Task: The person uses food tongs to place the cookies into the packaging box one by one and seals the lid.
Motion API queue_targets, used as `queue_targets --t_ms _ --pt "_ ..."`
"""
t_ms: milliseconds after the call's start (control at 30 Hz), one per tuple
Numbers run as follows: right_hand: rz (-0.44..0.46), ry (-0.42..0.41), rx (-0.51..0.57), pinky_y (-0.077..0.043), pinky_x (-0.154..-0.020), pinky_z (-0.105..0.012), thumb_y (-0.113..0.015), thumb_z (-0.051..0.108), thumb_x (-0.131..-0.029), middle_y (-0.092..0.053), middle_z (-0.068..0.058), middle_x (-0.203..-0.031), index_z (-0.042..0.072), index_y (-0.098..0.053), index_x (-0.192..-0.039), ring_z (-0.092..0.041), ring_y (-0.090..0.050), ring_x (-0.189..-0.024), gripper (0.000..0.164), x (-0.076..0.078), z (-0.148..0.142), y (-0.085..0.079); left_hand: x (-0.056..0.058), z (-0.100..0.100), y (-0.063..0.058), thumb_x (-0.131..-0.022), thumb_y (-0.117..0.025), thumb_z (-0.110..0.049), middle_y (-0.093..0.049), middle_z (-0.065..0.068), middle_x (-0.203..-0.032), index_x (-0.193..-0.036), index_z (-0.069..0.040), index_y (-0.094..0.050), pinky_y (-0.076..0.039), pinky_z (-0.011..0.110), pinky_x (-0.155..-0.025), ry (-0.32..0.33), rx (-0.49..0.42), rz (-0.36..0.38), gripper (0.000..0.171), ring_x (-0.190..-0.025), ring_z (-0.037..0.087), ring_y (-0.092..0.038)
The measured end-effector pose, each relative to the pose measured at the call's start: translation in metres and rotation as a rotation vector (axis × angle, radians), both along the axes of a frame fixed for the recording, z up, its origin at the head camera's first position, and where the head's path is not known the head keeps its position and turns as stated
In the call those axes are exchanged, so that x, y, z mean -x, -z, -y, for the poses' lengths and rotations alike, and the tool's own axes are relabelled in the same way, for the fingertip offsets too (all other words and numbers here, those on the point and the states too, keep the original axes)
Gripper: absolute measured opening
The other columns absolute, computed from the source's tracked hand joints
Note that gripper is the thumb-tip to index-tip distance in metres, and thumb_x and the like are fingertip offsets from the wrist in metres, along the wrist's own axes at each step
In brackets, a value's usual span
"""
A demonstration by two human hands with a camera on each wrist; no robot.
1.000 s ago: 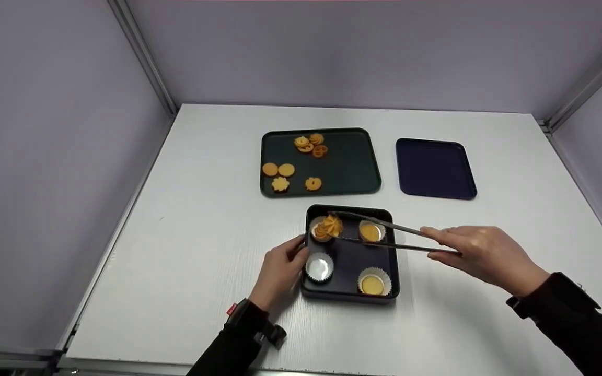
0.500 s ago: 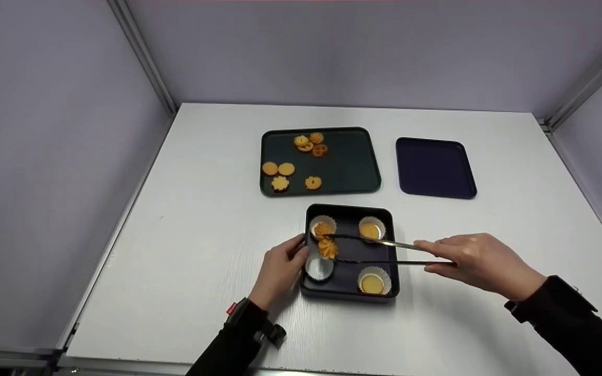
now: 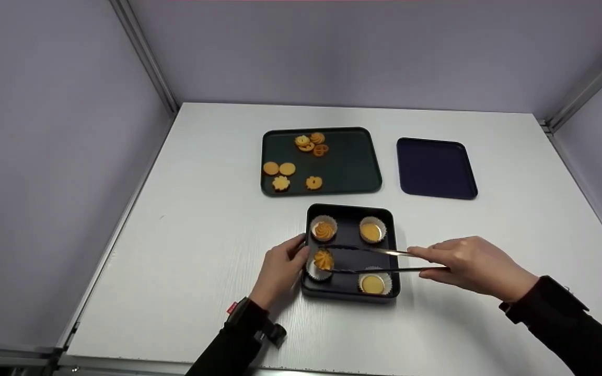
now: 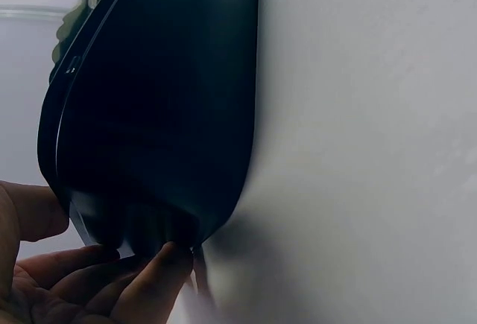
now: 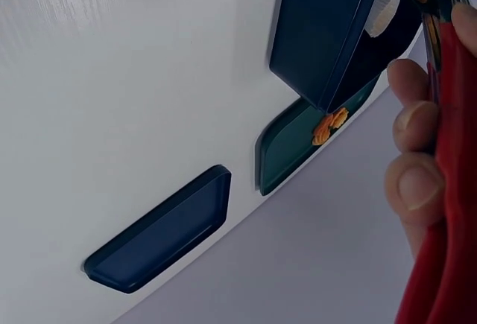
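My left hand [image 3: 279, 271] grips the left wall of a dark, deep square box [image 3: 350, 222]. In the left wrist view its thumb and fingers [image 4: 153, 287] lie on either side of the wall. My right hand [image 3: 471, 263] holds tongs [image 3: 390, 251], whose red handle [image 5: 453, 145] appears in the right wrist view. Between the tong tips is a piped swirl cookie [image 3: 324, 258], at the front-left paper cup [image 3: 311, 271] and partly covering it. Whether it touches the cup's bottom, I cannot tell. Another swirl cookie [image 3: 324, 231] sits in the back-left cup.
Round pale cookies lie in the back-right cup [image 3: 372, 231] and front-right cup [image 3: 373, 285]. Behind the box, a dark green tray [image 3: 350, 162] carries several cookies, including a pretzel-shaped one [image 3: 321, 150]. A flat navy tray [image 3: 437, 169] lies to its right on the white table [image 3: 201, 209].
The tongs and the swirl cookie between their tips have moved toward me, from the back-left cup to the front-left cup. My left hand has stayed on the box.
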State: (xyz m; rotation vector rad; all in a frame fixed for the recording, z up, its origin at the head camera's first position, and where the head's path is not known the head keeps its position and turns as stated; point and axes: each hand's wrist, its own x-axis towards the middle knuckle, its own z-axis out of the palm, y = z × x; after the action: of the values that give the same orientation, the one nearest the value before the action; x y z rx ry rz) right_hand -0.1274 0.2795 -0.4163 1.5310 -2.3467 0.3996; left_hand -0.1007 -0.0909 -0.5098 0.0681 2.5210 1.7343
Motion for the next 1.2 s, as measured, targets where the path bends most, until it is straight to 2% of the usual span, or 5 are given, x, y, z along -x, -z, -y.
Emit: queue_targets --t_ms 333,500,867,1200 --pt "0.01 -0.03 0.008 -0.056 -0.058 -0.025 -0.081 0.03 -0.089 -0.077 0.008 -0.09 0.013 -0.074 -0.123 -0.003 -0.067 -0.067 0.039 0.0008 0.0057 0.0015 -0.0003 -0.0004 0.0003 -0.105 -0.059 -0.021 -0.064 0.015 -0.138 -0.145 -0.005 -0.057 -0.048 0.042 -0.11 -0.01 -0.002 0.018 0.044 -0.127 0.028 -0.061" --pt "0.014 -0.026 0.0 -0.057 -0.06 -0.027 -0.082 0.029 -0.087 -0.078 0.006 -0.093 0.013 -0.074 -0.123 -0.005 -0.07 -0.07 0.04 0.0007 0.0064 0.0029 -0.0005 -0.001 -0.0008 -0.105 -0.059 -0.021 -0.064 0.016 -0.138 -0.146 -0.005 -0.057 -0.048 0.043 -0.11 -0.012 -0.011 0.029 0.044 -0.127 0.028 -0.061" --pt "0.012 -0.021 -0.002 -0.056 -0.058 -0.025 -0.082 0.028 -0.087 -0.076 0.009 -0.088 0.012 -0.074 -0.122 -0.004 -0.067 -0.067 0.039 -0.0001 0.0069 0.0042 0.0 -0.0002 -0.0017 -0.105 -0.059 -0.022 -0.066 0.016 -0.135 -0.144 -0.005 -0.058 -0.052 0.043 -0.105 -0.004 0.016 -0.005 0.043 -0.122 0.027 -0.064" --pt "0.017 -0.013 -0.01 -0.056 -0.059 -0.026 -0.085 0.026 -0.083 -0.076 0.009 -0.088 0.012 -0.074 -0.121 -0.004 -0.067 -0.067 0.042 -0.0001 0.0079 0.0067 0.0004 -0.0001 -0.0019 -0.105 -0.06 -0.022 -0.065 0.016 -0.136 -0.145 -0.005 -0.058 -0.052 0.041 -0.105 -0.01 -0.004 0.019 0.044 -0.123 0.027 -0.064"
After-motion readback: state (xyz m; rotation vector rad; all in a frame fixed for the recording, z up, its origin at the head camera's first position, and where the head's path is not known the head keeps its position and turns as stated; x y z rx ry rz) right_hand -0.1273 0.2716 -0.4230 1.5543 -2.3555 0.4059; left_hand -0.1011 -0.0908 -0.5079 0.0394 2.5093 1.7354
